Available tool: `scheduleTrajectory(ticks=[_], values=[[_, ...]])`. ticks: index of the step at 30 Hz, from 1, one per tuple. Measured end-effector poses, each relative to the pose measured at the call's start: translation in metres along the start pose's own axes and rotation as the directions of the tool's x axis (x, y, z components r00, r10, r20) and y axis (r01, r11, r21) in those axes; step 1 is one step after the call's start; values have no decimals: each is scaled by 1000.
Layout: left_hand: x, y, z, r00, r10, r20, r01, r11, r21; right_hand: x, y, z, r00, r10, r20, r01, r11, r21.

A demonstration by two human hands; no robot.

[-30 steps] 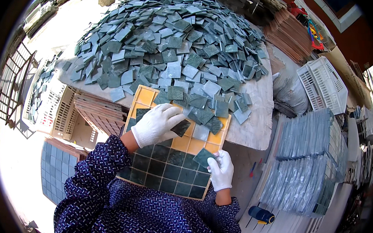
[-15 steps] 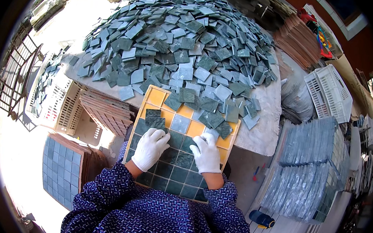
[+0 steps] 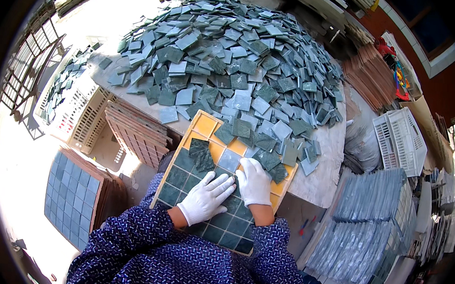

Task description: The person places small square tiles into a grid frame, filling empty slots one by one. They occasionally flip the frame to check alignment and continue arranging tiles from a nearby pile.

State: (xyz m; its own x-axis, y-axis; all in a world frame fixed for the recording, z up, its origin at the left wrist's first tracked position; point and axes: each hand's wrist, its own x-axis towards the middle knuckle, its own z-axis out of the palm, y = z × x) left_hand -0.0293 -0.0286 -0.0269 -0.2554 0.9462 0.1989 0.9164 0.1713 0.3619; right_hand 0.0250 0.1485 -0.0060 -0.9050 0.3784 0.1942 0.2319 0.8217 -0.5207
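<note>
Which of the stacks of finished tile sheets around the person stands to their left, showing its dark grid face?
The dark green gridded sheet stack at lower left, leaning beside brown boards; the other stacks lie right and look pale grey-blue.

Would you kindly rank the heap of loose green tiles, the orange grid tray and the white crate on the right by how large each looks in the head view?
1. Heap of loose green tiles, clearly largest.
2. Orange grid tray, though hands and sleeves cover part of it.
3. White crate, smallest; it sits farther off near the curved rim, so its true size is unsure.

tile wkshp | loose tile heap [image 3: 228, 63] on bench | grid tray [image 3: 219, 189] | stacked mosaic sheets [image 3: 369, 231] | crates [image 3: 399, 141]
</note>
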Motion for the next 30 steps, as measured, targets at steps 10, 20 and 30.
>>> scheduleTrajectory(ticks=[10,20,30], values=[[-26,-24,-32,921,-216,-323,208,976,-60,33,-19,1,968,173,182,-188,980,66],[-4,-45,-28,837,-359,-413,356,930,-88,-14,-12,7,984,-173,-50,172,985,-33],[-6,-50,-30,815,-403,-416,383,914,-135,4,-20,10,983,-78,164,107,978,-177]])
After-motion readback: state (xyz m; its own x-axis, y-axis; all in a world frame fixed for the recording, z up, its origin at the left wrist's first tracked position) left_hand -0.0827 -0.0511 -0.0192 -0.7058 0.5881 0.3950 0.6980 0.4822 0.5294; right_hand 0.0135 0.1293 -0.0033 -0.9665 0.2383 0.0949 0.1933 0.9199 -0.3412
